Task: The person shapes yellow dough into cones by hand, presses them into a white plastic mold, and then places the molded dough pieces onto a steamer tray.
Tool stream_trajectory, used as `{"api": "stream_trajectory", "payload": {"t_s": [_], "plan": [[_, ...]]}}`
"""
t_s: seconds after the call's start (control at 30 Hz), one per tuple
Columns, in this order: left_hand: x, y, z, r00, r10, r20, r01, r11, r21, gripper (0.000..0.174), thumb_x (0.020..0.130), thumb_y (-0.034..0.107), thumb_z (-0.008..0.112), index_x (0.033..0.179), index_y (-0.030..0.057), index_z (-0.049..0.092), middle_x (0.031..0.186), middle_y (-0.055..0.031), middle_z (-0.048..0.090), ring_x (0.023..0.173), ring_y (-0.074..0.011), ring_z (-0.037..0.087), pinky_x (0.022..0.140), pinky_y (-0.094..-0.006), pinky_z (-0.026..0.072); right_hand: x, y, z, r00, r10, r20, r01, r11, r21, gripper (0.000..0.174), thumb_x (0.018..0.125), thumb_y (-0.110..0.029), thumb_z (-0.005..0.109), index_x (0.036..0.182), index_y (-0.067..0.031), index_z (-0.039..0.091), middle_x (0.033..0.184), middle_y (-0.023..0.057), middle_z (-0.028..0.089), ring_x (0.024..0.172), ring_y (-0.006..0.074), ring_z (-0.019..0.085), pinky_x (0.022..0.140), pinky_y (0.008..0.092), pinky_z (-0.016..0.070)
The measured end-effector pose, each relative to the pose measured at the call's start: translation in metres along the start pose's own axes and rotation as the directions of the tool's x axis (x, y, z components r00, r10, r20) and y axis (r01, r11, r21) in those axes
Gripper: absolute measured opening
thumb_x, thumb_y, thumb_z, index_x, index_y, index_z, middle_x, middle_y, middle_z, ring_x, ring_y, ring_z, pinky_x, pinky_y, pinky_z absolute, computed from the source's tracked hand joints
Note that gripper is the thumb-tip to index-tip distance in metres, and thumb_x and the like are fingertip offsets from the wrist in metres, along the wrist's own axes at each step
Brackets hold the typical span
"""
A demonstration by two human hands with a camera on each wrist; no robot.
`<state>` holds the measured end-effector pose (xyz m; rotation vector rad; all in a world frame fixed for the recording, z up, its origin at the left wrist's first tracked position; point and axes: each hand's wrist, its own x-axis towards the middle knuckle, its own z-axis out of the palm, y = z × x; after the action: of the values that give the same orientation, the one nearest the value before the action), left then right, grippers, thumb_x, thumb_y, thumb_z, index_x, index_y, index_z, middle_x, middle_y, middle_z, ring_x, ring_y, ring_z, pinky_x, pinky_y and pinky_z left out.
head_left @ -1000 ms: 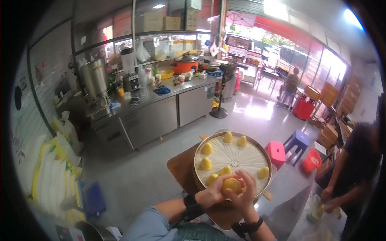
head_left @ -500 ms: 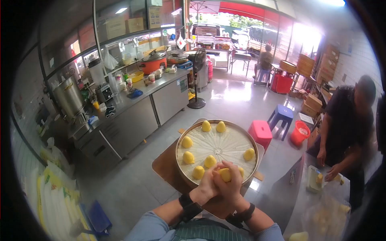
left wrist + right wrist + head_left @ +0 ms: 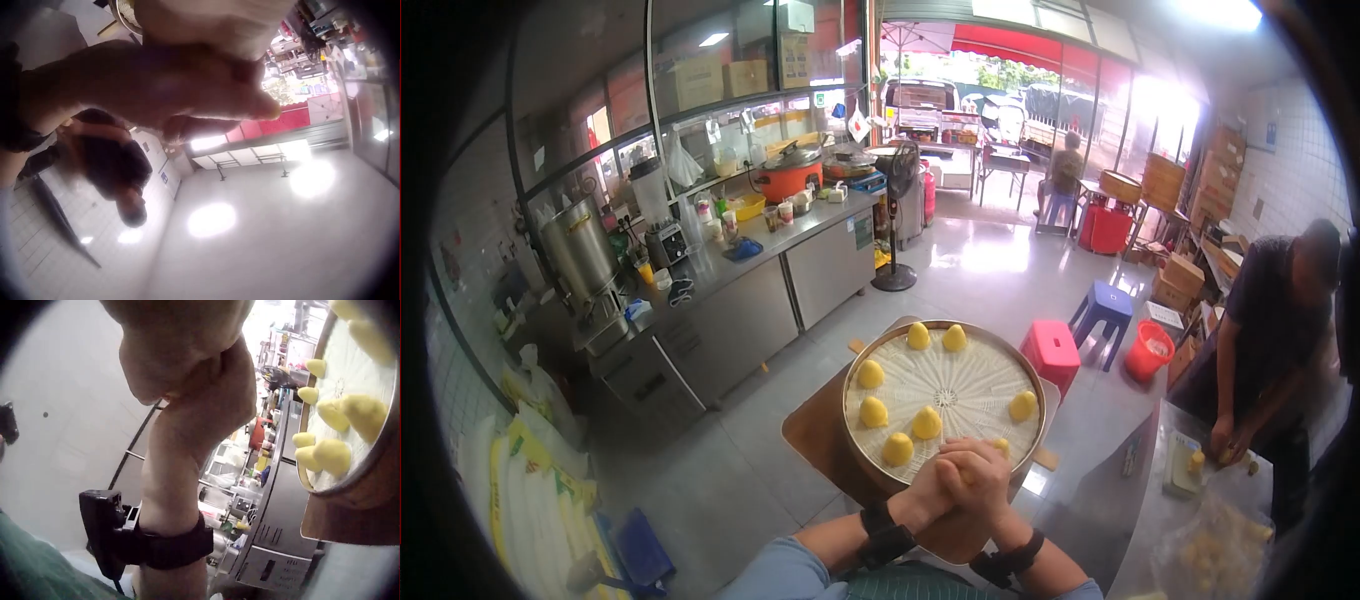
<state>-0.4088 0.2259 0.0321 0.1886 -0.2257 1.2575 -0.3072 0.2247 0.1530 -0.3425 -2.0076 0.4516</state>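
My left hand (image 3: 925, 497) and right hand (image 3: 983, 480) are clasped over the near edge of a round steamer tray (image 3: 852, 447). Between the palms they grip a piece of yellow dough, now almost wholly hidden by the fingers. Several yellow dough cones (image 3: 927, 422) stand upright on the tray's pale cloth liner (image 3: 980, 375), mostly along its left and far sides. One more cone (image 3: 1022, 405) stands at the right, and another (image 3: 1000, 447) peeks out just beyond my right hand. In the right wrist view, the cones (image 3: 332, 457) appear beside the joined hands.
A brown board (image 3: 815, 425) lies under the tray. Pink (image 3: 1052, 352) and blue stools (image 3: 1103, 308) stand beyond it. At the right, a person (image 3: 1275, 320) works at a table with a scale (image 3: 1182, 470) and a plastic bag (image 3: 1215, 550). A steel counter (image 3: 740, 335) runs along the left.
My hands have closed together over the dough, which showed between them before and is now covered. The head view has swung right. The person's hands at the right table have drawn together.
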Motion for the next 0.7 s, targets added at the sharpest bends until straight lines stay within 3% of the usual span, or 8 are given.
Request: {"api": "stream_trajectory", "payload": {"t_s": [0.07, 0.17, 0.23, 0.27, 0.3, 0.37, 0.5, 0.7], "plan": [[0.002, 0.008, -0.039, 0.995, 0.099, -0.002, -0.087, 0.881, 0.466, 0.03, 0.102, 0.011, 0.033, 0.129, 0.0037, 0.046, 0.122, -0.0089, 0.052, 0.116, -0.0172, 0.053, 0.102, -0.0294, 0.044, -0.011, 0.009, 0.01, 0.987, 0.103, -0.121, -0.097, 0.994, 0.054, 0.01, 0.077, -0.011, 0.073, 0.085, -0.0061, 0.07, 0.087, 0.0103, 0.07, 0.086, 0.0258, 0.07, 0.079, 0.0345, 0.0542], [-0.007, 0.011, -0.087, 0.972, 0.226, 0.06, -0.136, 0.342, 0.93, 0.03, 0.102, 0.013, 0.035, 0.128, 0.0037, 0.046, 0.121, -0.0079, 0.053, 0.116, -0.0168, 0.053, 0.101, -0.03, 0.0452, -0.006, 0.003, 0.005, 0.98, 0.195, -0.047, -0.193, 0.98, 0.053, 0.011, 0.079, -0.013, 0.07, 0.087, -0.0044, 0.07, 0.089, 0.0129, 0.07, 0.087, 0.028, 0.068, 0.085, 0.0377, 0.0515], [-0.029, -0.004, 0.072, 0.939, 0.29, -0.183, 0.043, 0.429, 0.902, 0.032, 0.102, 0.017, 0.038, 0.13, 0.0044, 0.046, 0.124, -0.0068, 0.054, 0.117, -0.0178, 0.054, 0.101, -0.0326, 0.0463, -0.003, 0.011, 0.0, 0.946, 0.301, 0.123, -0.317, 0.938, 0.141, 0.023, 0.087, -0.023, 0.063, 0.093, -0.0022, 0.071, 0.093, 0.0134, 0.07, 0.093, 0.0282, 0.066, 0.095, 0.0411, 0.0469], [-0.03, -0.011, 0.097, 0.941, 0.338, 0.015, -0.033, 0.047, 0.998, 0.035, 0.101, 0.025, 0.043, 0.13, 0.0055, 0.047, 0.126, -0.0065, 0.054, 0.117, -0.0199, 0.054, 0.102, -0.036, 0.0467, -0.005, 0.018, 0.0, 0.94, 0.324, 0.105, -0.336, 0.832, 0.441, 0.025, 0.092, -0.024, 0.06, 0.101, -0.0022, 0.068, 0.1, 0.0087, 0.069, 0.089, 0.0185, 0.064, 0.084, 0.0345, 0.0496], [-0.022, -0.009, 0.123, 0.912, 0.261, -0.317, 0.041, 0.71, 0.703, 0.039, 0.101, 0.03, 0.046, 0.132, 0.0074, 0.047, 0.127, -0.0064, 0.054, 0.118, -0.02, 0.054, 0.103, -0.0386, 0.0459, -0.001, 0.014, -0.007, 0.865, 0.495, 0.083, -0.452, 0.695, 0.559, 0.036, 0.1, -0.03, 0.049, 0.115, -0.0001, 0.063, 0.11, 0.0088, 0.065, 0.099, 0.0149, 0.059, 0.089, 0.0332, 0.0471], [-0.005, 0.021, 0.078, 0.854, 0.162, -0.494, -0.013, 0.957, 0.291, 0.04, 0.101, 0.037, 0.044, 0.119, 0.0018, 0.051, 0.115, -0.0146, 0.06, 0.113, -0.0295, 0.059, 0.101, -0.0499, 0.0472, 0.017, 0.009, -0.032, 0.891, 0.449, -0.07, -0.376, 0.816, 0.439, 0.038, 0.104, -0.027, 0.04, 0.125, 0.0006, 0.057, 0.119, 0.0109, 0.063, 0.113, 0.0166, 0.055, 0.101, 0.0325, 0.0393], [-0.007, 0.027, 0.108, 0.737, 0.189, -0.649, -0.055, 0.974, 0.22, 0.037, 0.099, 0.035, 0.05, 0.111, 0.0014, 0.056, 0.112, -0.0182, 0.062, 0.111, -0.0338, 0.06, 0.102, -0.0517, 0.0462, 0.005, 0.022, -0.036, 0.835, 0.548, -0.05, -0.467, 0.753, 0.463, 0.036, 0.101, -0.022, 0.05, 0.13, 0.0, 0.053, 0.119, 0.0119, 0.063, 0.115, 0.0182, 0.056, 0.101, 0.0341, 0.0401], [-0.018, 0.04, 0.085, 0.788, 0.231, -0.571, 0.012, 0.921, 0.389, 0.03, 0.098, 0.027, 0.05, 0.114, 0.0024, 0.054, 0.113, -0.0175, 0.062, 0.105, -0.0313, 0.063, 0.093, -0.0481, 0.053, 0.008, 0.0, -0.024, 0.973, 0.203, 0.11, -0.209, 0.977, 0.046, 0.052, 0.084, -0.01, 0.07, 0.133, -0.0083, 0.052, 0.128, 0.0172, 0.056, 0.117, 0.0301, 0.057, 0.098, 0.0389, 0.0465]]}}
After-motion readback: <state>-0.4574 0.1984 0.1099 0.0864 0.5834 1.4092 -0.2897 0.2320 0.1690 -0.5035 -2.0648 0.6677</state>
